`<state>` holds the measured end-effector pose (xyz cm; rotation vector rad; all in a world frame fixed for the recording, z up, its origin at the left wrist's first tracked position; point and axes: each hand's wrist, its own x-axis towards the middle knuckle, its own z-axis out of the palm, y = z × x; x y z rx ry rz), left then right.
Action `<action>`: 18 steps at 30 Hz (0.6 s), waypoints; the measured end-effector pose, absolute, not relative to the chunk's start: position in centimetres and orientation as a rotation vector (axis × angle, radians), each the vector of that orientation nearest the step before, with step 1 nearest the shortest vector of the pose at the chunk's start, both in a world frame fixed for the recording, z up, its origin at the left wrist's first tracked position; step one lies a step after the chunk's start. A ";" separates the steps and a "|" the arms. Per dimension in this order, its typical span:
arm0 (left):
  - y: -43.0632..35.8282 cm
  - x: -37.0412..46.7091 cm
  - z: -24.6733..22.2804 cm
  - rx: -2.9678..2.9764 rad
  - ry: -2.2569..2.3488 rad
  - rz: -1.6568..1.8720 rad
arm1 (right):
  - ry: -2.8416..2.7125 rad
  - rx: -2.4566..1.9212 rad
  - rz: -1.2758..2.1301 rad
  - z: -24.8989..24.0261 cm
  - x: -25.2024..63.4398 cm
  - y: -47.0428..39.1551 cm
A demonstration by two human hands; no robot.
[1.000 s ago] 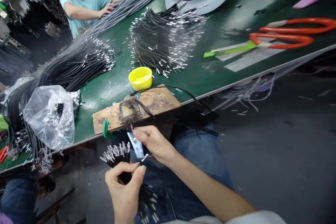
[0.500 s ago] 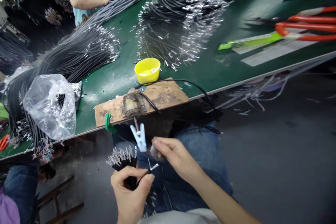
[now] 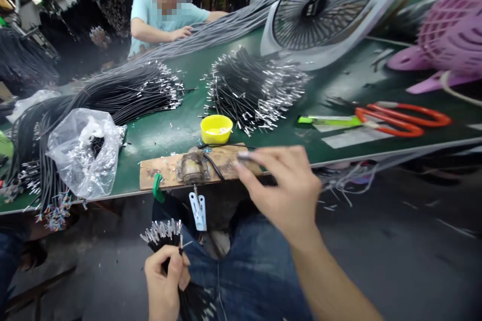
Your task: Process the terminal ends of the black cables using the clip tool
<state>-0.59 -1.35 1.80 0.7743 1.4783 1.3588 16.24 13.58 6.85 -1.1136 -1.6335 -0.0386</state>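
My left hand (image 3: 167,273) is closed around a bundle of black cables (image 3: 194,301) with bare silvery ends fanned out above the fingers. One cable end sticks out sideways by the thumb. In front of the table edge, my right hand (image 3: 288,190) is raised over the right end of a wooden board (image 3: 158,173). Thumb and forefinger come close together at a small dark thing, too blurred to name. A small motor-like block (image 3: 193,168) is fixed on the board, and from its shaft hangs a light blue clothespin (image 3: 198,213). Behind the board stands a yellow cup (image 3: 216,130).
Piles of black cables (image 3: 256,90) lie on the green table (image 3: 161,133). A fan (image 3: 320,10), orange-handled scissors (image 3: 406,118), a green cutter knife (image 3: 329,121), a pink basket (image 3: 452,35) and a plastic bag (image 3: 85,155) also rest there. A person in light blue (image 3: 161,25) sits opposite.
My right hand has moved up and right from beside the clothespin to over the board. My left hand keeps its cable bundle, a little lower left. The view has tilted up.
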 end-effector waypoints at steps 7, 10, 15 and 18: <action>-1.4 -1.5 1.5 0.672 1.338 1.490 | -2.130 -1.382 -0.097 6.2 14.1 22.4; -1.6 -1.9 1.2 0.661 1.304 1.509 | -2.138 -1.356 -0.070 5.6 13.5 22.6; -2.0 -2.0 0.4 0.717 1.269 1.507 | -2.044 -1.436 -0.202 6.7 13.9 20.7; -2.3 -1.9 -0.4 0.756 1.283 1.501 | -1.814 -1.272 -0.335 6.2 14.8 16.3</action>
